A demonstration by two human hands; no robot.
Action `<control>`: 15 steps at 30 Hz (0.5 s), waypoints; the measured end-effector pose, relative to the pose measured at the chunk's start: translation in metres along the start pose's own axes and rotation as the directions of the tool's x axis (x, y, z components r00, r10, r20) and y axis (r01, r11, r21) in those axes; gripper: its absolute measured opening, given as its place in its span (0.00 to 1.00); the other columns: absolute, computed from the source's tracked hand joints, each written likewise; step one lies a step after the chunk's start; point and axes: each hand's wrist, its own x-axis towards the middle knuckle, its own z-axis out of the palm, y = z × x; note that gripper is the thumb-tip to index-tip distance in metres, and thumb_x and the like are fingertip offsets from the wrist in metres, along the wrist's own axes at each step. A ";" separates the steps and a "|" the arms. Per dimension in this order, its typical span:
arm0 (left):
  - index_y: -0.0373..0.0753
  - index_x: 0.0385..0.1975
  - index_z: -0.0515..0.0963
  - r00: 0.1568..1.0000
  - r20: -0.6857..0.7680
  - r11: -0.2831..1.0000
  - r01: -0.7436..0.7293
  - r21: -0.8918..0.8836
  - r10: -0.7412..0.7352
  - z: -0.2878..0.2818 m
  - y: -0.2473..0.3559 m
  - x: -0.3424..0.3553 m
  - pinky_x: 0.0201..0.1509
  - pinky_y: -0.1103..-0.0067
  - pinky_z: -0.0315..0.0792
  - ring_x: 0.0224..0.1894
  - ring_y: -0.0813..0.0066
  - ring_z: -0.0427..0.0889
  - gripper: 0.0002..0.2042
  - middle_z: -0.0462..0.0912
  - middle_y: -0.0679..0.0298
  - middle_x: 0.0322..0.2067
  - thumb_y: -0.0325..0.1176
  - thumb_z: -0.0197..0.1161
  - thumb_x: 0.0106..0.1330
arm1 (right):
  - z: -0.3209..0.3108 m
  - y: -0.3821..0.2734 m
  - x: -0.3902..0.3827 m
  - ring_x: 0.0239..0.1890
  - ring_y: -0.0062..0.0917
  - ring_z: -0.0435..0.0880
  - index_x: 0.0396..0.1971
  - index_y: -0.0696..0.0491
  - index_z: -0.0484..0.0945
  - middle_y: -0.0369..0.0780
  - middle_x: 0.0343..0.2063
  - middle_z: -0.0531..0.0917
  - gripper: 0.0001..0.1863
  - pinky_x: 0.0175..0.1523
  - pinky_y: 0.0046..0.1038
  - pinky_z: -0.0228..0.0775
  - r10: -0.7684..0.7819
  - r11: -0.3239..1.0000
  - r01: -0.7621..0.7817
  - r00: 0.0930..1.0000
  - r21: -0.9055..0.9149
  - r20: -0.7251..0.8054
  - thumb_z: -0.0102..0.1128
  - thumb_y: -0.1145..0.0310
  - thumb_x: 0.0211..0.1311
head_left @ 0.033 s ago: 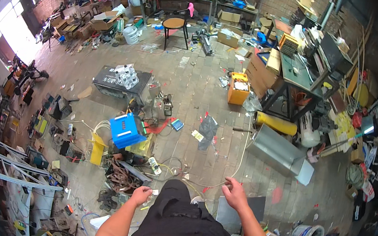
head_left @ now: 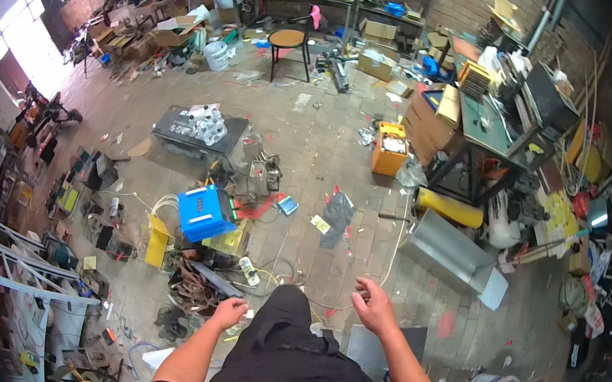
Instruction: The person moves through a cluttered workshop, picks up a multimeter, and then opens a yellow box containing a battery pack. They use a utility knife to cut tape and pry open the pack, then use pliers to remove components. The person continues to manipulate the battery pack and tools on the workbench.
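My left hand (head_left: 230, 313) hangs over the floor at the left of my leg, its fingers curled in, with no object seen in it. Just past its fingertips a small white scrap (head_left: 249, 314) lies on the floor. My right hand (head_left: 374, 306) is held out in front of me with the fingers loosely bent and apart, holding nothing. Below it lies a flat grey sheet (head_left: 394, 350). A heap of rusty brown metal parts (head_left: 201, 286) and a small white-and-yellow device (head_left: 249, 271) lie beyond my left hand.
A blue box-shaped unit (head_left: 205, 213) with cables stands ahead left, near a black case (head_left: 199, 136). Ahead right are an orange box (head_left: 390, 150), a yellow cylinder (head_left: 450, 207) and a metal trough (head_left: 451, 252). A thin cable (head_left: 396, 244) crosses the floor. A chair (head_left: 287, 39) stands farther off.
The view has tipped slightly, so floor things sit a little lower. My right hand has moved slightly forward and left; my left hand is nearly the same.
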 end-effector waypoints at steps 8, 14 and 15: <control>0.32 0.38 0.87 0.987 0.003 0.973 0.160 0.168 -0.163 -0.001 0.025 0.143 0.39 0.71 0.81 0.30 0.69 0.88 0.17 0.90 0.59 0.32 0.44 0.69 0.68 | -0.051 -0.021 0.163 0.51 0.35 0.89 0.61 0.57 0.78 0.49 0.51 0.87 0.25 0.55 0.33 0.81 -0.004 1.000 0.006 0.996 -0.019 0.093 0.68 0.63 0.66; 0.36 0.40 0.86 0.991 -0.015 0.943 0.133 0.305 -0.135 0.010 0.130 0.253 0.41 0.68 0.79 0.32 0.64 0.86 0.15 0.88 0.56 0.33 0.44 0.67 0.69 | -0.116 0.175 0.238 0.41 0.33 0.89 0.52 0.58 0.83 0.48 0.40 0.90 0.19 0.48 0.33 0.82 0.266 0.894 -0.319 0.943 -0.314 -0.201 0.69 0.65 0.64; 0.35 0.42 0.87 0.999 -0.010 0.942 0.036 0.334 -0.035 0.012 0.173 0.273 0.47 0.66 0.81 0.35 0.60 0.90 0.18 0.90 0.52 0.35 0.46 0.68 0.67 | -0.129 0.220 0.241 0.35 0.32 0.89 0.49 0.58 0.83 0.47 0.36 0.90 0.17 0.44 0.33 0.83 0.335 0.811 -0.395 0.918 -0.431 -0.211 0.69 0.66 0.63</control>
